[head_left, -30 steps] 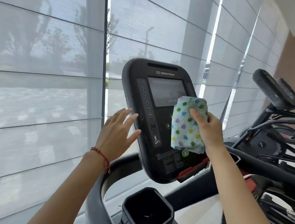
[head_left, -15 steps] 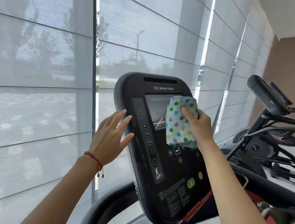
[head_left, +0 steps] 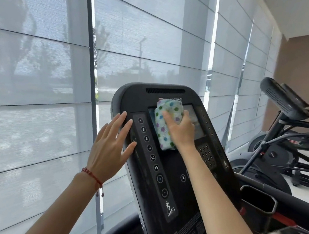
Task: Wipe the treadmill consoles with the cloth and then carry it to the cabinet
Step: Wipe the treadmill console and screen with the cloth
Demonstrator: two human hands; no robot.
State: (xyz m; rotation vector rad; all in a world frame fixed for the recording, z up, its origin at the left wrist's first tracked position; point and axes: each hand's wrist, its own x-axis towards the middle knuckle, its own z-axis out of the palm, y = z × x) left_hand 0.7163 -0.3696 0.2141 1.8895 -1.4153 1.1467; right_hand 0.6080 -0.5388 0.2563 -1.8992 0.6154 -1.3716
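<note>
A black treadmill console (head_left: 171, 174) fills the middle of the view, tilted back, with a screen near its top and numbered buttons down its left strip. My right hand (head_left: 181, 131) presses a white cloth with coloured dots (head_left: 165, 124) flat against the left part of the screen. My left hand (head_left: 109, 148) has its fingers spread, and its fingertips rest on the console's left edge beside the button strip. A red string bracelet sits on my left wrist.
Tall windows with grey blinds (head_left: 40, 88) stand behind and to the left. Another black exercise machine (head_left: 285, 102) stands at the right, with a further machine's parts beyond. A black cup holder (head_left: 258, 202) and handrail (head_left: 300, 208) lie at the lower right.
My right hand has slid the cloth up and left onto the screen's upper left. My left hand has come to the console's left edge. The view has moved closer and higher.
</note>
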